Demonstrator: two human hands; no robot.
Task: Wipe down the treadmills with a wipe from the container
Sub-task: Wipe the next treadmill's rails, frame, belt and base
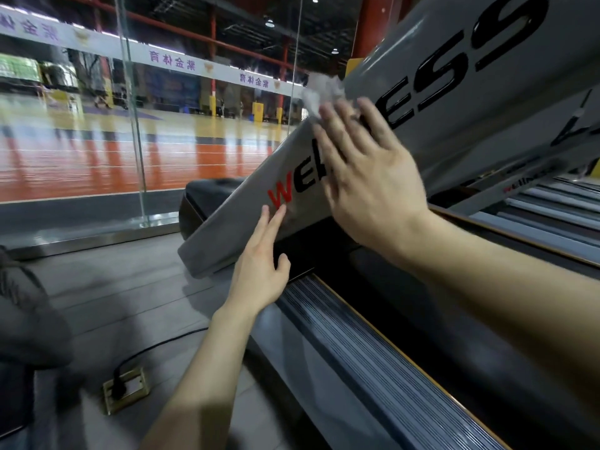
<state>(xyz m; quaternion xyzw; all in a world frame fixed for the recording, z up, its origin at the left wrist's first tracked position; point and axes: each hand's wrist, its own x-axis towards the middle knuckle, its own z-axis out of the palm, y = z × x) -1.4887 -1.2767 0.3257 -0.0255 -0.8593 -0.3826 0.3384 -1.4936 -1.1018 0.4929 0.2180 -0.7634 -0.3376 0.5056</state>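
A grey slanted treadmill upright (431,102) with black and red lettering fills the upper right. My right hand (370,177) lies flat on it, fingers spread, pressing a crumpled white wipe (319,92) that sticks out beyond my fingertips at the upright's upper edge. My left hand (261,267) is open, its fingertips touching the lower end of the upright just under the red letter. The ribbed side rail of the treadmill deck (367,358) runs below both arms. The wipe container is not in view.
A glass wall (130,108) stands to the left, with a sports court behind it. A floor socket (126,389) with a black plug and cable sits on the grey floor at lower left. More treadmill decks (552,203) lie at right. A dark blurred shape is at the left edge.
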